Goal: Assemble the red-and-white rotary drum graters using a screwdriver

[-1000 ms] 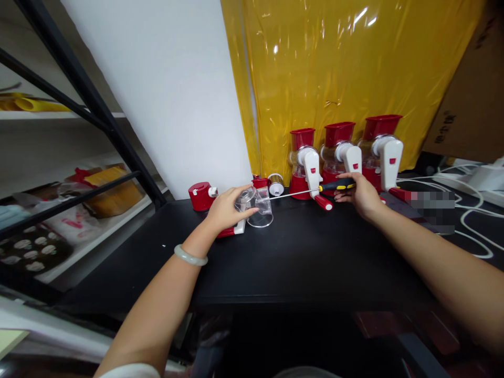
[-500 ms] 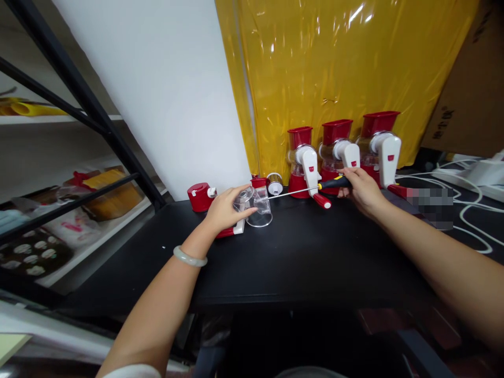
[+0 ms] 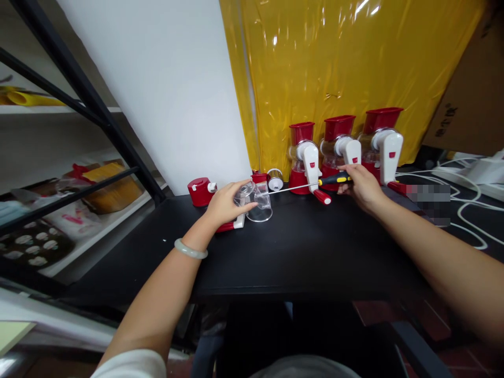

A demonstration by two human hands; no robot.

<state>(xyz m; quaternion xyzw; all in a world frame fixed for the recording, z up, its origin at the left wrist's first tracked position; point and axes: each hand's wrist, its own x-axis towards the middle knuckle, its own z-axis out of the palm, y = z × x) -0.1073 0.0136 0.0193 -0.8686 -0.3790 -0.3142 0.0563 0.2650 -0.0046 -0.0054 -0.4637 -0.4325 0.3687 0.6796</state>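
My left hand [image 3: 228, 203] is closed around a clear plastic grater housing [image 3: 261, 211] on the black tabletop. In my right hand [image 3: 360, 186] is a screwdriver [image 3: 333, 180] with a black and yellow handle, held roughly level. Its long shaft points left, and the tip reaches the clear housing; whether it meets a screw is too small to tell. Beside my left hand stands a red base [image 3: 200, 192] with a white knob. A red and white crank handle [image 3: 232, 224] lies partly under that hand. Behind the housing rests a metal grater drum [image 3: 274, 179] with a white end.
Several red and white rotary graters [image 3: 302, 157] stand in a row along the yellow wrapped panel [image 3: 334, 63]. White cables [image 3: 468, 205] run over the right side of the black table [image 3: 299, 257]. A black-framed shelf [image 3: 98, 121] with bags is at left.
The screwdriver handle has turned about its axis, showing more yellow now. My left hand and the clear housing stay in place; the view has shifted slightly.
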